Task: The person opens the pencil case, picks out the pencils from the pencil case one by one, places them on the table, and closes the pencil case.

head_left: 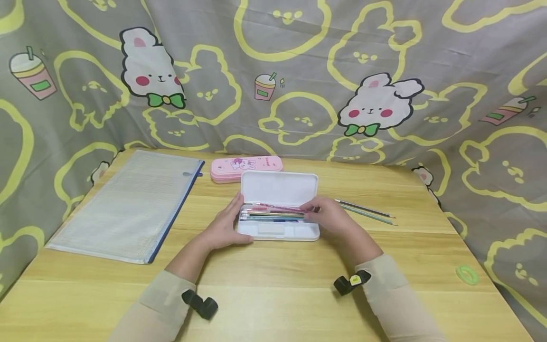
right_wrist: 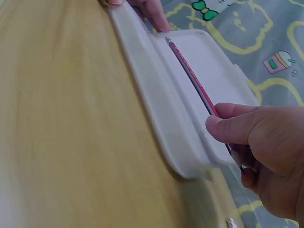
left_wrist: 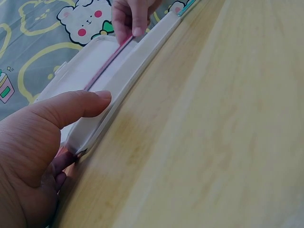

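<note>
An open white pencil case (head_left: 303, 232) lies in the middle of the table, its lid (head_left: 279, 187) raised at the back. Several pencils (head_left: 273, 217) lie in its tray, and a white block (head_left: 271, 229) sits in the front part. My left hand (head_left: 222, 228) grips the case's left end, thumb at the front and fingers round the side. Between thumb and fingers, my right hand (head_left: 331, 216) pinches a red-and-dark striped pencil (right_wrist: 192, 78) over the case. That pencil points leftward, its metal-tipped end toward my left hand.
Behind the white case is a pink pencil case (head_left: 248, 166) with a rabbit print. At the left lies a mesh zip pouch (head_left: 132, 204) with a blue edge. Loose pencils (head_left: 367, 211) lie right of the case. Farther right is a green ring (head_left: 467, 274). A patterned curtain (head_left: 299, 47) closes off the back.
</note>
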Action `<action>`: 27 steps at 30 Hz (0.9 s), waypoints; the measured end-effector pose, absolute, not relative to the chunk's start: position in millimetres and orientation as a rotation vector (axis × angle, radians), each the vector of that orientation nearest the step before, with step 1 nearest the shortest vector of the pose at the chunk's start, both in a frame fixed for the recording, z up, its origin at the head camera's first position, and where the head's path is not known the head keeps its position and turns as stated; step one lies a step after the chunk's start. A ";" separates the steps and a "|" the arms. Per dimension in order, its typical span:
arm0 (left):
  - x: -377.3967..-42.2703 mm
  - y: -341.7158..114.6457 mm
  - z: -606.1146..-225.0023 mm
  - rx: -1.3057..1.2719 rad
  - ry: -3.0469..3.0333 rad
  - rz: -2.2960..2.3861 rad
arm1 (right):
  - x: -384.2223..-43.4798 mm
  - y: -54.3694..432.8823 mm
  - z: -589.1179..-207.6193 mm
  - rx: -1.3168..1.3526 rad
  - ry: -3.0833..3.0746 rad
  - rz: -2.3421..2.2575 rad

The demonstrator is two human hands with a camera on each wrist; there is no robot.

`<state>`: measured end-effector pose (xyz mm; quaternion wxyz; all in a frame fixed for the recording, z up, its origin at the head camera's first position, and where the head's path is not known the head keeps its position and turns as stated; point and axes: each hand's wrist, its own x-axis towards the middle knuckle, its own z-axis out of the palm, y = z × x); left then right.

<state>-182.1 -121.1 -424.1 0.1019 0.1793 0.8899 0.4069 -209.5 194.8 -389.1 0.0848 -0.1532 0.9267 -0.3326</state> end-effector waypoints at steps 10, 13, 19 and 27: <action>-182.9 -121.3 -425.5 0.526 2.637 1.204 | -195.7 246.6 -381.7 -0.411 2.869 -1.018; -182.6 -121.0 -425.4 0.531 2.636 1.207 | -189.7 264.5 -380.5 -0.390 2.910 -0.985; -182.3 -121.8 -425.9 0.554 2.642 1.215 | -175.8 300.3 -376.0 -0.356 2.984 -0.951; -182.8 -121.5 -427.0 0.572 2.649 1.220 | -159.7 347.4 -378.6 -0.208 3.049 -0.847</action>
